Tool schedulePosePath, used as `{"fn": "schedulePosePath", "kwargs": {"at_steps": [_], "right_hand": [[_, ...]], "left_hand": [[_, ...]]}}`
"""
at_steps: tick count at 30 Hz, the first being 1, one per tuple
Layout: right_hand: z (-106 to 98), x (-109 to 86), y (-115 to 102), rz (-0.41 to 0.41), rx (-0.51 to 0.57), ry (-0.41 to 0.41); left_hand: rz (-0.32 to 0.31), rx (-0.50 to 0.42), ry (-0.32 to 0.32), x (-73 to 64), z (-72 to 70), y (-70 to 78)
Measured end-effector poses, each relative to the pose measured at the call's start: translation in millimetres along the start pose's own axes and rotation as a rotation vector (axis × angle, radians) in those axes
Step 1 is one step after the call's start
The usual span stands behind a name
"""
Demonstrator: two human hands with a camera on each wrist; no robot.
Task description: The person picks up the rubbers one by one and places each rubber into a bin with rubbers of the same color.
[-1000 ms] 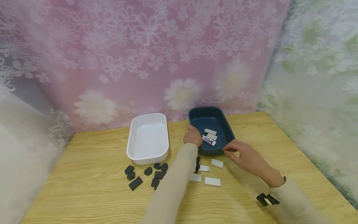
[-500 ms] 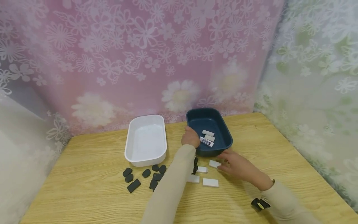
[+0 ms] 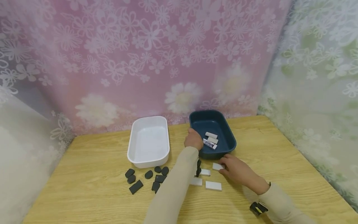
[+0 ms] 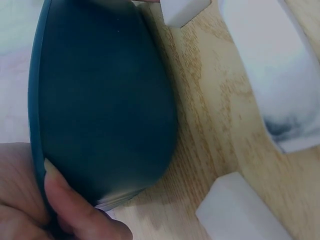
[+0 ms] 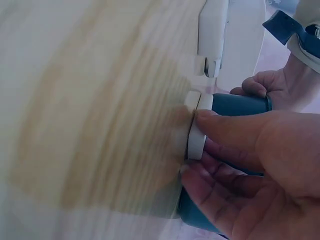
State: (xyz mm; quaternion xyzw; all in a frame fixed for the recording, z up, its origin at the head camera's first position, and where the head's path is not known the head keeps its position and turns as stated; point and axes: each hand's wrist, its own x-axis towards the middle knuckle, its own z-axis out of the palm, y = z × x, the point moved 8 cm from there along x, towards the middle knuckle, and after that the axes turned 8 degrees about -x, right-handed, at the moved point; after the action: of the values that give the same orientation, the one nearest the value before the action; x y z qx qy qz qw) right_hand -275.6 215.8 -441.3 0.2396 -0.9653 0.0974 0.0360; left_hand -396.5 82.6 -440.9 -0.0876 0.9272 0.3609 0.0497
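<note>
My left hand [image 3: 194,140] grips the left rim of a dark blue basin [image 3: 215,156]; in the left wrist view the thumb [image 4: 70,202] lies on the basin's outer wall. Just in front of the basin, my right hand [image 3: 239,172] pinches a white eraser [image 3: 217,166] lying on the table. The right wrist view shows thumb and fingers on either side of that eraser [image 5: 197,142]. Inside the basin lie a white eraser [image 3: 211,135], an off-white one [image 3: 213,140] and one in a printed sleeve [image 3: 209,143].
More white erasers, such as one at the front [image 3: 213,186], lie on the table [image 3: 98,199], some partly behind the left sleeve [image 3: 174,186]. A white basin [image 3: 148,164] stands to the left. Several black erasers [image 3: 136,187] lie before it. A floral curtain [image 3: 134,62] hangs behind.
My right hand has come down from the basin's front right corner to the white eraser on the table and taken hold of it. The left hand has stayed on the rim.
</note>
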Motion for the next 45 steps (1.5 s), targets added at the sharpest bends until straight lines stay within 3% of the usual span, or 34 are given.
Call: {"fn": "schedulePosePath", "kwargs": {"at_steps": [8,13,19,26,33,45], "right_hand": [[-18,-8.5,2,0.017,0.199,-0.027],[-47,-8.7,6,0.008,0.28,0.048],[-70,14.5,21,0.01,0.206,0.165],[-58,42.8,34,0.015,0.14,0.087],[-47,60.4,27,-0.053,0.107,0.06],[-32,69.7,26,-0.081,0.2,-0.01]], "left_hand": [[-0.02,-0.009,0.008,-0.3,1.0,-0.9],[-0.03,-0.021,0.013,-0.1,-0.6,-1.2],[-0.045,-0.031,0.024,2.8,-4.8,-1.5],[-0.045,-0.011,0.018,4.0,-0.2,-3.6],[-0.071,-0.023,0.018,12.5,5.8,-4.8],[-0.06,0.014,0.026,1.2,-2.4,-1.0]]}}
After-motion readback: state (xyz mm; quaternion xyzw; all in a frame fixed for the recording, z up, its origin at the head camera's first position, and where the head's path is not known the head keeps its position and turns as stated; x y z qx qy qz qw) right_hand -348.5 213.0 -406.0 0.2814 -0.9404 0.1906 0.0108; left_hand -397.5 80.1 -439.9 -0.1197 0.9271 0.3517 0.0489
